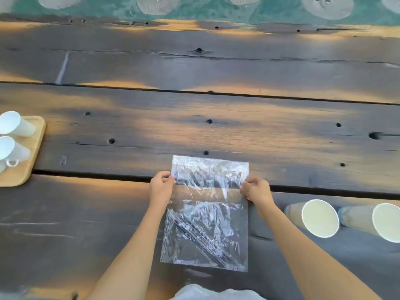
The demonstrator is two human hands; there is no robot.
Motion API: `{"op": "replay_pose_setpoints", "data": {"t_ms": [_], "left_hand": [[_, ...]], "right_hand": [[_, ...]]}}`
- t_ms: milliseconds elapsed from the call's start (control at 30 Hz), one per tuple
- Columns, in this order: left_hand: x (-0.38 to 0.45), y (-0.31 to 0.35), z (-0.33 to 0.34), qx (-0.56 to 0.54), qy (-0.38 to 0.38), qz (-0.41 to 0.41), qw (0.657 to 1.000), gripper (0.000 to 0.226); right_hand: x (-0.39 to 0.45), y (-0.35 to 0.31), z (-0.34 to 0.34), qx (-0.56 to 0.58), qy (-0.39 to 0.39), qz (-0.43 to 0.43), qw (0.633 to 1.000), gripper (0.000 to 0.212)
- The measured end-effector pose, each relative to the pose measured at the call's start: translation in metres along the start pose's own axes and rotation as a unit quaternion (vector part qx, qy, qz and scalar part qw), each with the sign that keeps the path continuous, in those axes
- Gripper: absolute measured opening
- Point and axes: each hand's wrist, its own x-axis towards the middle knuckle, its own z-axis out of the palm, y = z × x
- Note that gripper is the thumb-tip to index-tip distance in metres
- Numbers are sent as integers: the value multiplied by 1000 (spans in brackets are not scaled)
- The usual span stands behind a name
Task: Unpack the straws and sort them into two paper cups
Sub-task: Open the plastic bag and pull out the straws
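A clear plastic bag (pixel 207 213) lies flat on the dark wooden table (pixel 194 131), with several clear straws (pixel 203 237) lying diagonally inside its lower half. My left hand (pixel 161 187) pinches the bag's left edge near the top. My right hand (pixel 257 190) pinches the right edge at the same height. Two white paper cups stand to the right of the bag: a nearer cup (pixel 318 217) and a second cup (pixel 385 221) at the frame's right edge. Both cups look empty.
A light wooden board (pixel 32 148) at the left edge carries white cups (pixel 13 124). Gaps run between the table planks. Beyond the far table edge is green ground with round pale stones (pixel 158 5). White cloth (pixel 207 293) shows at the bottom.
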Motion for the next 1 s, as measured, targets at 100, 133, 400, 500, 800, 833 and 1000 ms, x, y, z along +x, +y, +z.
{"op": "replay_pose_setpoints", "data": {"t_ms": [100,133,400,500,800,833,1000], "left_hand": [[-5,1,-8,-33,-1,29,999,10],[-8,1,-11,-39,0,37,999,10],[-81,7,-38,-112,23,77,990,22],[-118,5,-47,-126,19,108,986,19],[-210,-9,-39,-176,38,168,969,20],[-221,-10,-37,-180,40,171,968,21],[-276,-13,-18,-210,49,187,958,24]], "right_hand": [[-10,-4,-4,31,-9,-37,999,17],[-15,-6,-6,33,-12,-45,998,21],[-75,9,-37,147,-75,-120,979,25],[-101,20,-53,175,-97,-152,968,21],[-160,48,-109,160,-113,-232,953,17],[-166,51,-117,162,-118,-240,950,20],[-190,68,-163,178,-146,-255,939,31]]}}
